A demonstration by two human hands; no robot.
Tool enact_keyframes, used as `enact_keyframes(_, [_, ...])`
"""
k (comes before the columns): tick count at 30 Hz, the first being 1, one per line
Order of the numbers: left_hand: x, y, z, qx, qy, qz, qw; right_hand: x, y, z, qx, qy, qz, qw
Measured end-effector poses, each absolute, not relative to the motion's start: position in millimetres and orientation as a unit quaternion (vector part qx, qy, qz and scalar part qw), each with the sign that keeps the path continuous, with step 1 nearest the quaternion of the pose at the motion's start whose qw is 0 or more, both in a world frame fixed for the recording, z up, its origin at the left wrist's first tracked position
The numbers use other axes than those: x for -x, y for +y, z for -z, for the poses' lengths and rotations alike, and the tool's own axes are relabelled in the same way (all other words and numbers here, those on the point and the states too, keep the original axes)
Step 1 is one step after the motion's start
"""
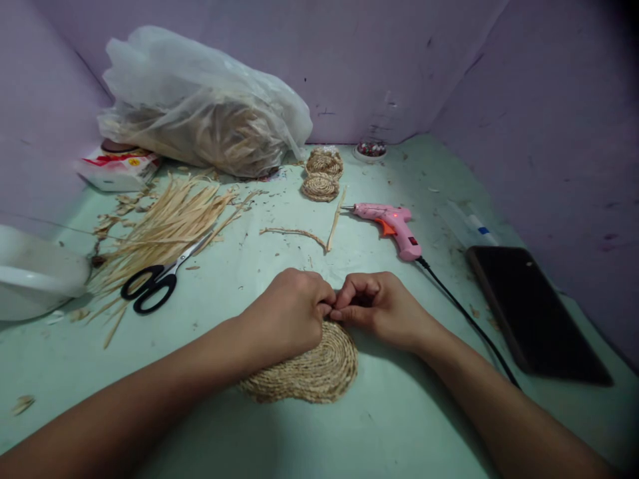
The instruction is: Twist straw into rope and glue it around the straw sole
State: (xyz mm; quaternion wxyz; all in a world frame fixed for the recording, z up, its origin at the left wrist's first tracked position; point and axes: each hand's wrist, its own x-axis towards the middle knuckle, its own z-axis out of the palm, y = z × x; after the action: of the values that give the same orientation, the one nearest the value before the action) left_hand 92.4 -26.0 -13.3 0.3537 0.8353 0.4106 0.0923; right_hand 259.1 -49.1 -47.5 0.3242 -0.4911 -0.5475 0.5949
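Observation:
A coiled straw-rope mat [319, 376] with a rounded, waisted outline lies flat on the table. Over its far left part rests my left hand [289, 313], closed, its fingertips curled at the mat's far edge. My right hand [382, 306] pinches thumb and fingers together at the same spot, touching the left fingertips. Whatever is between the fingers is too small and hidden to make out. Beyond the hands lie a thin twisted straw strand [294, 231] and a flat straw strip [336, 219], meeting at one end. A pink glue gun [387, 216] lies to their right, its light lit red.
Black-handled scissors [162, 279] overlap a pile of straw strips [170, 219] on the left, beside a white container [34, 273]. A plastic bag [210, 113], small straw coils [320, 186] and a bead container [370, 152] stand behind. At right are a dark phone [536, 313] and a cord [469, 316].

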Motion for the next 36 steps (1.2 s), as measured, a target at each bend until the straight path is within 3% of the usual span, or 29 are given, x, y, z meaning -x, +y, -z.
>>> enact_keyframes(7, [-96.6, -31.8, 17.1, -0.849, 0.425, -0.081, 0.304, -258.2, -47.6, 47.8, 0.481, -0.545, -0.603, 0.329])
enact_keyframes(24, [-93.0, -35.9, 15.4, -0.833, 0.427, -0.085, 0.341, -257.0, -50.4, 46.3, 0.495, -0.564, -0.577, 0.322])
enact_keyframes(31, [-95.9, -26.0, 20.7, -0.762, 0.487, -0.128, 0.407, -258.3, -53.5, 47.4, 0.489, -0.636, -0.496, 0.332])
enact_keyframes(36, [-96.5, -25.1, 24.3, -0.759, 0.494, -0.124, 0.406, -260.7, -55.9, 50.0, 0.446, -0.739, -0.361, 0.353])
